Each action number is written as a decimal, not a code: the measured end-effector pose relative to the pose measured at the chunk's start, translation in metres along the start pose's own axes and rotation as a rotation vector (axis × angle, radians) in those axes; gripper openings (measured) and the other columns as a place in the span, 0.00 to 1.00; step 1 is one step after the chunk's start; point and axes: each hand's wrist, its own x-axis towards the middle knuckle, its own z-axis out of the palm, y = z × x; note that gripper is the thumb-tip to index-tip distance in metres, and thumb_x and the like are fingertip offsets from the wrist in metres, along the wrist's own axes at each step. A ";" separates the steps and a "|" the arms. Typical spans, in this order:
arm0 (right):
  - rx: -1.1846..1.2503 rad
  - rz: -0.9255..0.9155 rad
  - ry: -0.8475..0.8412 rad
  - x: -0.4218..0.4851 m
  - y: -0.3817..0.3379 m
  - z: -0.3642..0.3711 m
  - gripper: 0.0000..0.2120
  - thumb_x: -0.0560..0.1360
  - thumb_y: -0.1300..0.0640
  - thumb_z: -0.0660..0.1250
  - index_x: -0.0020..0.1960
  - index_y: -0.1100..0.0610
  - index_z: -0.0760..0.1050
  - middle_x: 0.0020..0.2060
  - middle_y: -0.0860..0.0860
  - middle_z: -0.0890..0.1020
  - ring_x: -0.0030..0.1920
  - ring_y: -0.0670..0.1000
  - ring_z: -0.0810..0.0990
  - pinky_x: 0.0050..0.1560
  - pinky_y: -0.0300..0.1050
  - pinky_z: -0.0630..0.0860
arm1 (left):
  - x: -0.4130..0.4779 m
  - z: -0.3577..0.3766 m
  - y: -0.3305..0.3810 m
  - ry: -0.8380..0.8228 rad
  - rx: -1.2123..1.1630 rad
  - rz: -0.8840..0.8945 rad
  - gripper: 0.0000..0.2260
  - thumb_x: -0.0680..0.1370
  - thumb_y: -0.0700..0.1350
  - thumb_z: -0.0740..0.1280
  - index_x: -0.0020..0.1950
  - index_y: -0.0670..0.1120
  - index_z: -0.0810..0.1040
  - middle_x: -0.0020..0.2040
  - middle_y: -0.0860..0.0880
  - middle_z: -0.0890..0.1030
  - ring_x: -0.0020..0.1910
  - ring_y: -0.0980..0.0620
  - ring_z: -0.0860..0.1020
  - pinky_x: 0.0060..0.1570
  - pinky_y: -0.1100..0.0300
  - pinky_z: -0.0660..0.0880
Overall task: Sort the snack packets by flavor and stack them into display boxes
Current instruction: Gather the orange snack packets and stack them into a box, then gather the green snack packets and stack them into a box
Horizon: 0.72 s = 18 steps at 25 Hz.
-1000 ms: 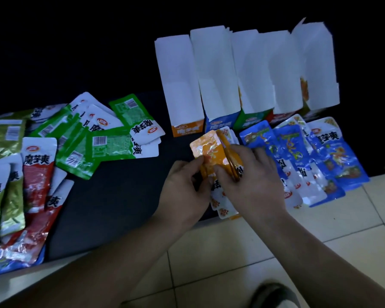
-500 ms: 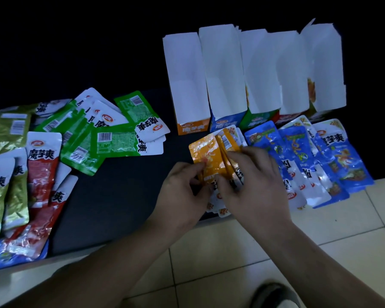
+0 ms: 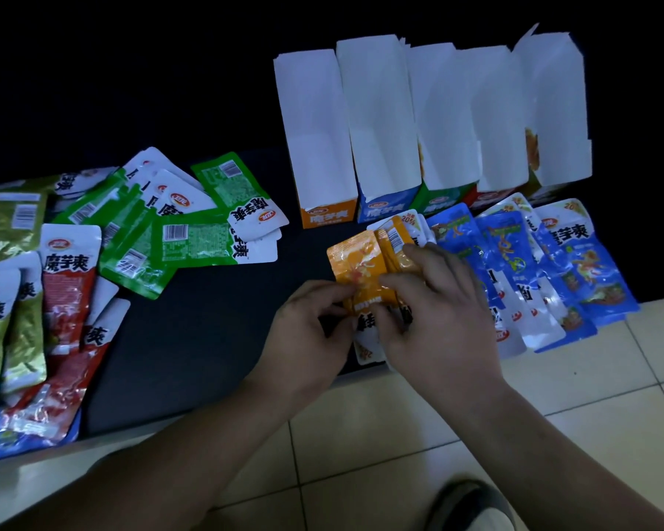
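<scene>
Left grip (image 3: 307, 331) and right grip (image 3: 437, 320) both pinch a stack of orange packets (image 3: 357, 268) at the near edge of the tabletop (image 3: 208, 331), before the orange display box (image 3: 319, 147). Blue packets (image 3: 575, 270) lie just beside, toward the right edge.

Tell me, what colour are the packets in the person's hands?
Orange with white ends; the head view shows the packets best.

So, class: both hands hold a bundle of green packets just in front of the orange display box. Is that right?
Not green. The head view shows the left hand and right hand holding orange packets, just in front of the orange display box.
</scene>
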 end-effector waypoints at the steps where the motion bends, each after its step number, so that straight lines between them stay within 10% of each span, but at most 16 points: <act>1: 0.010 -0.003 0.002 0.001 -0.003 -0.001 0.13 0.70 0.51 0.72 0.53 0.55 0.85 0.64 0.55 0.80 0.68 0.62 0.74 0.66 0.67 0.72 | -0.002 -0.002 0.001 -0.013 -0.009 -0.001 0.17 0.76 0.32 0.72 0.61 0.46 0.84 0.57 0.54 0.81 0.51 0.57 0.84 0.53 0.59 0.82; 12: 0.367 -0.030 -0.188 0.009 -0.082 0.010 0.14 0.79 0.48 0.68 0.62 0.50 0.82 0.54 0.45 0.82 0.55 0.49 0.81 0.49 0.48 0.81 | -0.053 -0.090 -0.001 -0.056 0.020 -0.274 0.19 0.77 0.42 0.74 0.67 0.55 0.80 0.55 0.58 0.83 0.47 0.60 0.83 0.47 0.61 0.81; 18: 0.609 0.055 -0.508 0.017 -0.168 0.054 0.16 0.80 0.50 0.68 0.67 0.43 0.76 0.59 0.34 0.76 0.59 0.32 0.73 0.56 0.30 0.71 | -0.096 -0.167 -0.021 0.142 0.274 -0.076 0.17 0.79 0.46 0.69 0.68 0.52 0.80 0.54 0.58 0.80 0.48 0.58 0.81 0.45 0.58 0.79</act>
